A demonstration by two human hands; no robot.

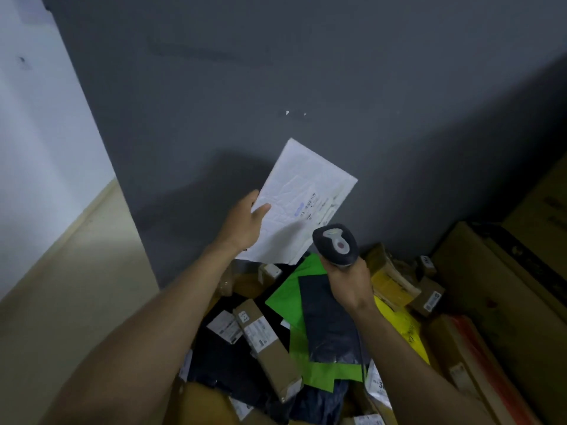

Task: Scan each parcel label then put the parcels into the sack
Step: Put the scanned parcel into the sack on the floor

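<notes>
White, one flat parcel (306,191) hangs before the grey wall (306,72), pinched at its edge by the left grip (242,225). The right grip (346,283) curls around one scanner (336,243), above the pile of parcels (267,348).

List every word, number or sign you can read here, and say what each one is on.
"3", rest cut off: label on the pale bag, bottom edge.
Too blurred to read: barcode and print on the white parcel in the left hand.
Too small to read: labels on the long brown box.
Blurred: dark print on the carton at right.
No legible lettering on the scanner in the right hand.
</notes>
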